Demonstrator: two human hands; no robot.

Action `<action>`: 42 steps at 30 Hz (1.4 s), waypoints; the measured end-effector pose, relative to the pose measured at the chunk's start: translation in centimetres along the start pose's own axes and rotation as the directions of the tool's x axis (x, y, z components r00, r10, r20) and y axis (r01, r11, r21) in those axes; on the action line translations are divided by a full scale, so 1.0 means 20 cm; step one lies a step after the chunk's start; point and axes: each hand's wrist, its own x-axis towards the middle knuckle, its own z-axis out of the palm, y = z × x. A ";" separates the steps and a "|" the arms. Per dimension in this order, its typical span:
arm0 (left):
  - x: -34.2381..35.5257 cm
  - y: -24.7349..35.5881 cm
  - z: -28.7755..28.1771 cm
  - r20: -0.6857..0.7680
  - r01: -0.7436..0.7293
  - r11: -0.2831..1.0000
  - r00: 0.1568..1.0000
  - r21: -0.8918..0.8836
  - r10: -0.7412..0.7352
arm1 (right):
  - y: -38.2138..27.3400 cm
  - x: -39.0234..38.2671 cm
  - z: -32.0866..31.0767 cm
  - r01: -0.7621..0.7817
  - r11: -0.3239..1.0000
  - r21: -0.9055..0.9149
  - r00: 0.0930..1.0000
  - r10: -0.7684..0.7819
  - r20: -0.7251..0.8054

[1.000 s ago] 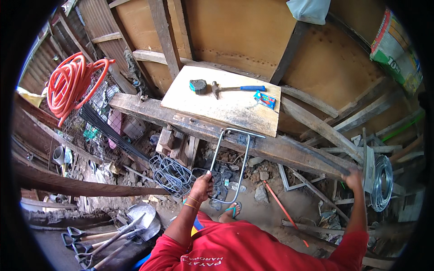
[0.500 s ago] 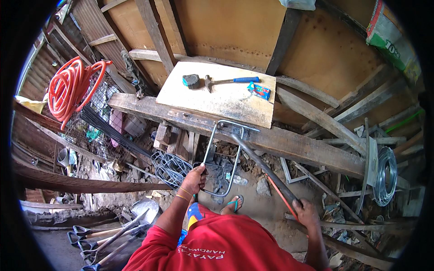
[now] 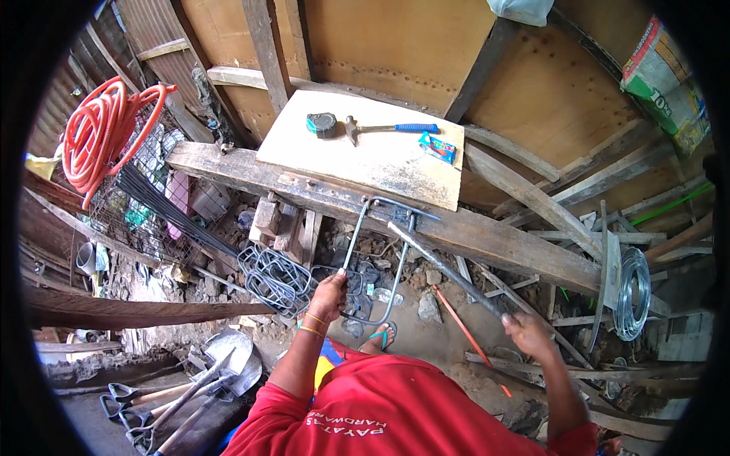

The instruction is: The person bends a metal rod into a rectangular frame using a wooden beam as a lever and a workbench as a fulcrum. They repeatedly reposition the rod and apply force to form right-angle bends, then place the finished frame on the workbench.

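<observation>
My left hand (image 3: 328, 296) is closed around one side of a bent steel rod (image 3: 353, 243), shaped into a rectangular loop. The loop's far end rests against metal pegs on a thick wooden beam (image 3: 525, 249). My right hand (image 3: 530, 333) grips the near end of a long dark metal pipe (image 3: 449, 267), slanting from the loop's far right corner toward me. Whether the rod's end sits inside the pipe, I cannot tell. Beyond the beam, a pale board (image 3: 289, 144) carries a tape measure (image 3: 322, 125), a blue-handled hammer (image 3: 391, 128) and a small blue-and-red packet (image 3: 437, 148).
Bent rod loops (image 3: 277, 281) lie piled left of my left hand. Shovels (image 3: 228, 361) rest at lower left, and a coiled orange hose (image 3: 106, 140) hangs at far left. Coiled wire (image 3: 633, 292) hangs at right. An orange-red bar (image 3: 470, 338) slants below the pipe.
My right hand has swung the pipe's near end away from me and slightly right, widening the gap to the orange-red bar. My left hand keeps its hold on the rod. The view has shifted slightly.
</observation>
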 end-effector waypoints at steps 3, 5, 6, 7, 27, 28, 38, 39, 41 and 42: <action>-0.03 0.02 0.00 0.009 0.010 1.000 1.000 0.018 -0.010 | 0.08 -0.06 0.29 -0.036 0.881 0.471 0.999 0.020 0.038; -0.05 0.05 0.01 0.001 0.051 0.998 0.999 0.029 -0.051 | 0.08 -0.09 0.51 -0.024 0.734 0.678 0.999 0.034 -0.002; -0.06 0.06 0.01 -0.009 0.067 0.997 0.998 0.034 -0.067 | 0.06 -0.08 0.62 0.006 0.699 0.715 0.998 0.041 -0.048; -0.07 0.07 0.01 -0.013 0.068 0.997 0.998 0.033 -0.068 | 0.05 -0.06 0.69 -0.017 0.663 0.749 0.997 0.071 -0.040; -0.08 0.10 0.06 -0.106 0.104 0.992 0.990 0.075 -0.096 | 0.59 0.14 0.39 -0.073 0.993 0.098 0.924 0.104 -0.368; -0.08 0.10 0.06 -0.119 0.106 0.991 0.988 0.080 -0.096 | 0.63 0.15 0.32 -0.058 0.998 0.031 0.913 0.065 -0.403; -0.12 0.13 0.12 -0.134 0.102 0.990 0.987 0.097 -0.089 | 0.74 0.40 -0.01 0.021 0.982 -0.190 0.915 -0.096 -0.393; -0.12 0.13 0.12 -0.129 0.102 0.990 0.988 0.095 -0.089 | 0.73 0.42 -0.02 0.026 0.980 -0.197 0.916 -0.103 -0.389; -0.13 0.13 0.13 -0.145 0.098 0.991 0.986 0.096 -0.083 | 0.72 0.45 -0.04 0.040 0.977 -0.212 0.917 -0.120 -0.380; -0.13 0.14 0.13 -0.147 0.098 0.990 0.986 0.098 -0.083 | 0.71 0.47 -0.05 0.058 0.978 -0.202 0.919 -0.131 -0.371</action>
